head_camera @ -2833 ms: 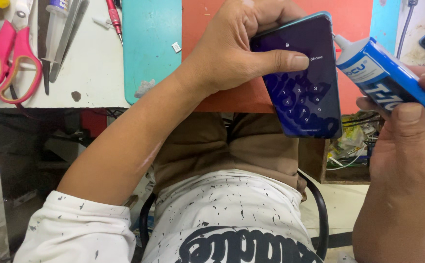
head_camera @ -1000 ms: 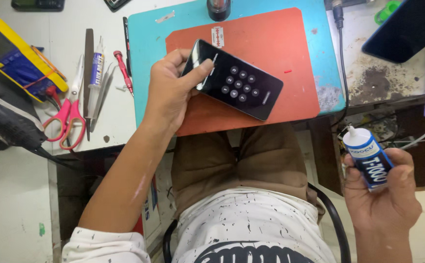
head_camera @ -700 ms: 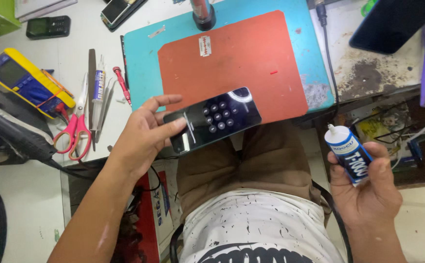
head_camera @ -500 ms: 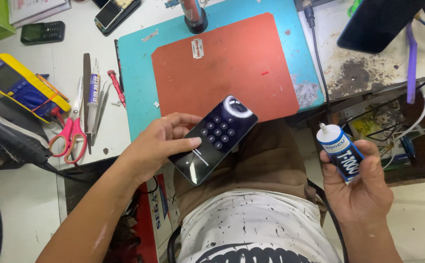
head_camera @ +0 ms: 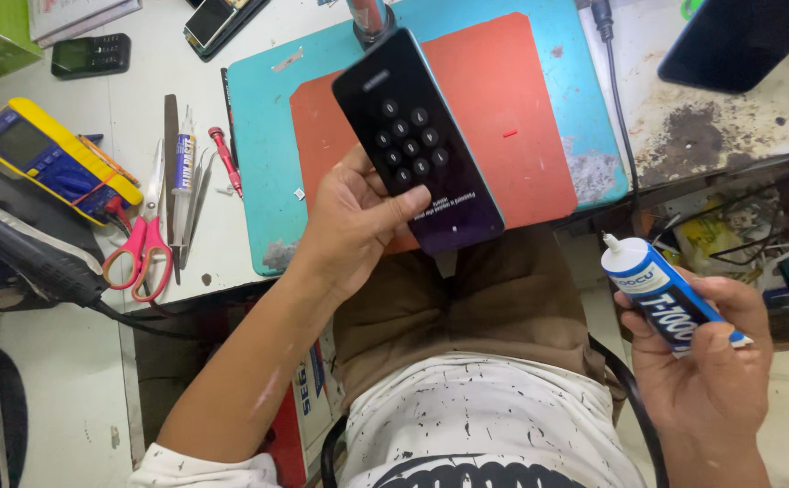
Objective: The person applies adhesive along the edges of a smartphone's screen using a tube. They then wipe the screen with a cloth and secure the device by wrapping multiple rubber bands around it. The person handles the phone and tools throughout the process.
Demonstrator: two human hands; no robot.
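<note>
The left hand grips a phone, a flat black slab with rounded corners and a glossy glass face. Its lit screen shows a round-button keypad, and the thumb lies across the lower part of the glass. The phone is held tilted, up off the bench, above a smooth orange mat that lies on a larger teal mat with worn grey patches along its edges.

The right hand is wrapped around a glue tube, a soft blue-and-white cylinder with a white pointed nozzle aimed up and to the left. It is held low by the person's lap, well apart from the phone.

On the white bench left of the mats lie red-handled scissors, metal tweezers, a small red screwdriver and a yellow and blue meter. To the right, the bench surface is stained and rough.
</note>
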